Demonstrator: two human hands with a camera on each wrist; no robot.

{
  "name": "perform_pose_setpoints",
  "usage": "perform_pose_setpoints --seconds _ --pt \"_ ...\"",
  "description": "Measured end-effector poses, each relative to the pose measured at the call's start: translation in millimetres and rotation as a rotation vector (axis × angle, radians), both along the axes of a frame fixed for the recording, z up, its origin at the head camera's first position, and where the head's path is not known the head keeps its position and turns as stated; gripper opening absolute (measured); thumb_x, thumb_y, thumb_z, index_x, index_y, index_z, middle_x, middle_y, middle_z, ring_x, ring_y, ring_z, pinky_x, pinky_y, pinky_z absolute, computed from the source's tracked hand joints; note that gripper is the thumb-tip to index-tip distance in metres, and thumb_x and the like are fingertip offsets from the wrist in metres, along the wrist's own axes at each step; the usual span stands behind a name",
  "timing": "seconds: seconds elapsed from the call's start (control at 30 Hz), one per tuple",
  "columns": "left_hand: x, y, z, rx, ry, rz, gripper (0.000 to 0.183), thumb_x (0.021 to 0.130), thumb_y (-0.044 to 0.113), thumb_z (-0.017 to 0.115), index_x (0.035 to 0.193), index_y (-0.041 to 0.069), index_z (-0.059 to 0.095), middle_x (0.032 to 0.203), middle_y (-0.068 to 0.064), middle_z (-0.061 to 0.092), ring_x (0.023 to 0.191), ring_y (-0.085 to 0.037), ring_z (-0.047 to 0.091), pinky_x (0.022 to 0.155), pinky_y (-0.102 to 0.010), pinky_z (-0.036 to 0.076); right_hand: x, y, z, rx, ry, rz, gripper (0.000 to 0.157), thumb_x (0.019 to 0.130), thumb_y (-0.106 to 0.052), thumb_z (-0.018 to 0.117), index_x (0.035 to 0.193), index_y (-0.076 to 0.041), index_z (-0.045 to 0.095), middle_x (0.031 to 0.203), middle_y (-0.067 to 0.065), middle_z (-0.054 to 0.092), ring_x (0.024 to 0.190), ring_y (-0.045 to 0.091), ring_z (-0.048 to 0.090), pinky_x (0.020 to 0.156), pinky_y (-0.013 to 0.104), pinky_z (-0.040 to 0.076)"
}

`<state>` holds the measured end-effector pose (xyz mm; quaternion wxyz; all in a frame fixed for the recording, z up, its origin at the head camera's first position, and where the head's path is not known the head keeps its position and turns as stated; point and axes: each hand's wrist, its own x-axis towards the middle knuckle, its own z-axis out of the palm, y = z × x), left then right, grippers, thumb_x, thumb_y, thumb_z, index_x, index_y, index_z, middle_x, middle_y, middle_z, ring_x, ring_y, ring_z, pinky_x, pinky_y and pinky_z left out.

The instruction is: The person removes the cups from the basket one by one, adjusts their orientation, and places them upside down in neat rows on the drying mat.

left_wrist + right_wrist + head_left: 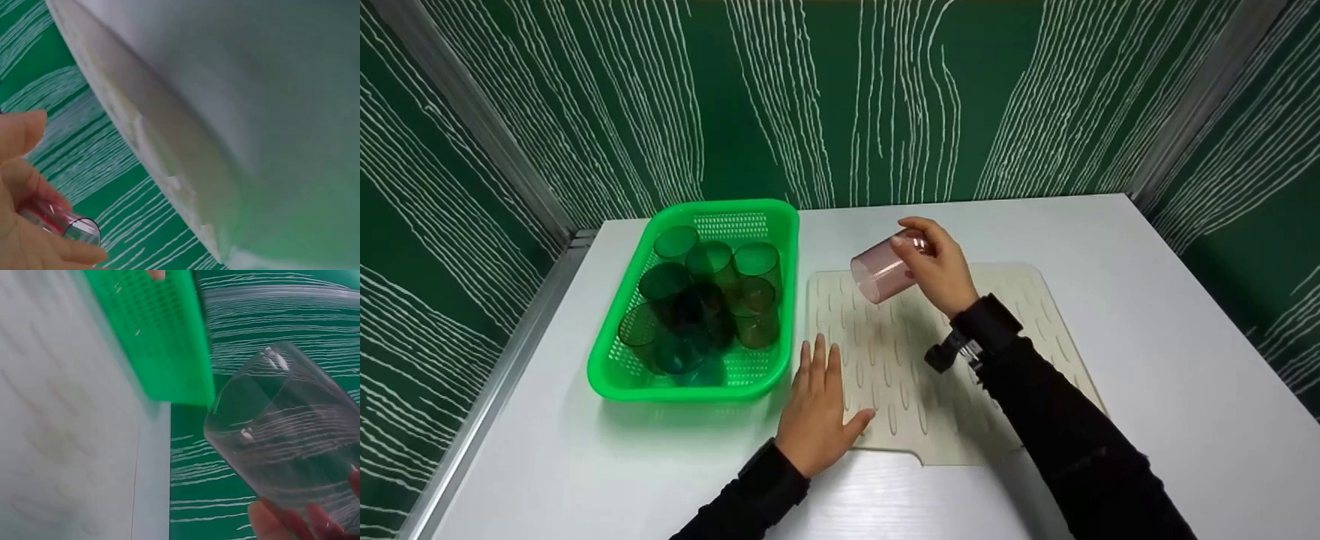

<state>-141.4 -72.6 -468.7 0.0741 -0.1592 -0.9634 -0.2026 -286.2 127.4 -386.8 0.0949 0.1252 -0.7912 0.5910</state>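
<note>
The right hand (945,271) grips a tilted, see-through pink cup (876,276) above the far part of the ridged mat (885,397). The left hand (816,424), fingers straight, is at the mat's near left edge, right of a green basket (690,394) holding tumblers (757,331).

No readable text, labels, brands, numbers or signs in any view
</note>
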Motion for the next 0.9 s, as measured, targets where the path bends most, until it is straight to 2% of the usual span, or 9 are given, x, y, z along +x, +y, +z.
perform_pose_setpoints --seconds 0.1,0.23,0.33,0.4,0.63,0.9 --pt "-0.1 -6 -2.4 -0.068 -0.067 -0.02 0.095 0.087 0.051 0.068 0.149 -0.009 0.028 0.159 -0.029 0.019 0.148 -0.046 0.018 0.117 -0.05 0.031 -8.4 -6 -1.2 0.148 0.052 -0.01 0.043 0.096 -0.024 0.064 0.134 -0.006 0.057 0.128 0.019 0.054 0.106 0.025 0.052 0.091 0.038 0.048" --pt "-1.9 -14 -1.9 -0.155 -0.198 -0.043 0.098 0.086 0.057 0.066 0.149 -0.01 0.03 0.158 -0.03 0.02 0.148 -0.044 0.022 0.118 -0.048 0.03 -15.5 -15 -5.8 0.298 0.06 -0.002 0.046 0.095 -0.026 0.065 0.135 -0.007 0.056 0.135 0.024 0.048 0.118 0.034 0.05 0.104 0.048 0.042" --pt "-3.6 -18 0.4 -0.202 -0.288 -0.058 0.1 0.086 0.061 0.062 0.149 -0.009 0.029 0.158 -0.029 0.02 0.148 -0.042 0.022 0.119 -0.047 0.028 -19.4 -23 -9.6 0.394 0.064 0.017 0.048 0.095 -0.029 0.065 0.137 -0.008 0.055 0.136 0.025 0.048 0.123 0.036 0.051 0.106 0.049 0.042" --pt "-4.5 -19 2.3 -0.214 -0.318 -0.066 0.099 0.087 0.063 0.061 0.149 -0.009 0.03 0.158 -0.029 0.022 0.148 -0.042 0.023 0.119 -0.047 0.029 -22.0 -29 -11.8 0.443 0.072 0.03 0.049 0.095 -0.03 0.065 0.138 -0.01 0.055 0.137 0.025 0.048 0.125 0.036 0.05 0.107 0.049 0.042" --pt "-4.1 -19 6.2 -0.302 -0.327 -0.074 0.098 0.087 0.067 0.055 0.148 -0.007 0.033 0.157 -0.027 0.028 0.148 -0.038 0.024 0.119 -0.044 0.029 -30.7 -52 -23.3 0.58 0.097 0.057 0.054 0.095 -0.034 0.064 0.144 -0.015 0.05 0.141 0.024 0.046 0.13 0.039 0.047 0.108 0.049 0.041" --pt "-1.8 -19 4.3 -0.315 -0.277 -0.074 0.098 0.086 0.069 0.055 0.146 -0.007 0.038 0.155 -0.026 0.033 0.147 -0.037 0.029 0.117 -0.044 0.032 -35.6 -69 -38.2 0.722 0.113 0.032 0.056 0.094 -0.036 0.065 0.145 -0.021 0.049 0.148 0.021 0.042 0.136 0.039 0.042 0.11 0.048 0.041"
